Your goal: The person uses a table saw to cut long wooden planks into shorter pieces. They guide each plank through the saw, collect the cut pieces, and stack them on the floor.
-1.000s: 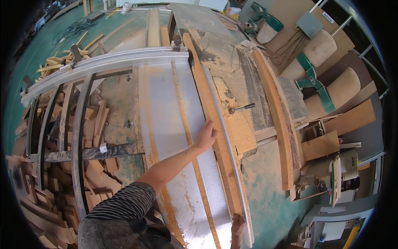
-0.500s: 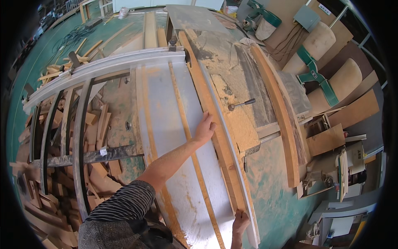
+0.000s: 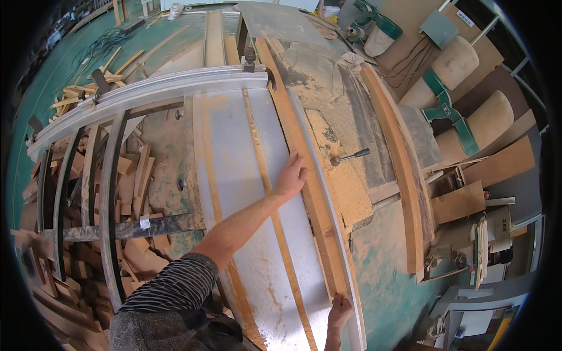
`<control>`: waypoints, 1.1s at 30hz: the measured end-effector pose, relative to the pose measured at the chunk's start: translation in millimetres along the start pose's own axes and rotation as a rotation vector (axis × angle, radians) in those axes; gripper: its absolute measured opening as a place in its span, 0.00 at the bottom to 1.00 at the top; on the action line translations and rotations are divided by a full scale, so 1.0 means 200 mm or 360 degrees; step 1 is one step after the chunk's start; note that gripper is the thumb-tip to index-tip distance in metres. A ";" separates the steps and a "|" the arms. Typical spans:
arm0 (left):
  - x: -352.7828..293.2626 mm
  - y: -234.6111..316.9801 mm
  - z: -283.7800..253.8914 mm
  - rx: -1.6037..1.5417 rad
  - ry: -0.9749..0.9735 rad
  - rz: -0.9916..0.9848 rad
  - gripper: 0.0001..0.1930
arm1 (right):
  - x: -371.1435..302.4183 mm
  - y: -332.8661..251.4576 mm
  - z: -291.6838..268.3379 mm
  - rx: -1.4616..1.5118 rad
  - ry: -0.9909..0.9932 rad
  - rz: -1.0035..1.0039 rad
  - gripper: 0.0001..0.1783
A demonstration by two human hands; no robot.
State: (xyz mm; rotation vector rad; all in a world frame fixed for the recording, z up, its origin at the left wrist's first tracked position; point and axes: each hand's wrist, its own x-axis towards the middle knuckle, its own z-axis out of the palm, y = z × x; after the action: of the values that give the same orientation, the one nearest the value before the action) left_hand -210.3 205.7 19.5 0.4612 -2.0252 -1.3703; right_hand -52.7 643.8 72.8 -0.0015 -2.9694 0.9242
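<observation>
A long narrow wooden plank [image 3: 319, 219] lies along the right edge of a grey metal sliding saw table [image 3: 234, 152]. My left hand [image 3: 291, 175] reaches forward from a striped sleeve and sits on the plank's middle, fingers curled over its left edge. At the bottom of the view, my right hand [image 3: 339, 310] grips the plank's near end. A metal fence rail [image 3: 146, 90] crosses the far end of the table.
Offcuts of wood [image 3: 76, 193] are piled under the frame at left. A sawdust heap [image 3: 345, 190] and a lever handle [image 3: 351, 157] lie right of the plank, beyond them another long board [image 3: 398, 175]. Dust collector bags [image 3: 462, 64] and a machine [image 3: 486, 240] stand at right on green floor.
Both hands stay on the plank. My left hand sits slightly farther away along it, and the view has shifted a little.
</observation>
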 end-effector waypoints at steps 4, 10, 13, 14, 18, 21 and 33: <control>0.05 -0.03 -0.03 -0.0088 -0.0069 -0.0117 0.19 | 0.03 -0.08 0.02 -0.0026 -0.0014 -0.0026 0.18; 0.12 -0.02 -0.07 -0.0056 -0.0085 -0.0158 0.21 | 0.07 -0.15 0.07 0.0042 0.0001 -0.0040 0.18; 0.17 -0.05 -0.09 -0.0059 -0.0091 -0.0179 0.23 | 0.09 -0.18 0.11 0.0031 -0.0005 -0.0024 0.18; 0.19 -0.06 -0.10 -0.0062 -0.0093 -0.0181 0.24 | 0.10 -0.19 0.12 0.0026 -0.0009 -0.0013 0.18; 0.25 -0.08 -0.13 -0.0039 -0.0144 -0.0240 0.27 | 0.13 -0.24 0.16 0.0034 -0.0022 -0.0033 0.19; 0.28 -0.07 -0.15 -0.0100 -0.0149 -0.0238 0.28 | 0.14 -0.28 0.17 0.0020 -0.0027 -0.0041 0.20; 0.08 0.03 -0.08 0.0073 -0.0294 -0.0406 0.21 | 0.23 -0.40 0.29 0.0006 -0.0044 -0.0073 0.21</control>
State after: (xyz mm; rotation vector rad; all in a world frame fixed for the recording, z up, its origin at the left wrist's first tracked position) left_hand -210.7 187.0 35.1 0.6534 -2.2103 -1.5700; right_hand -99.1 546.3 72.5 0.0796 -2.9793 0.9324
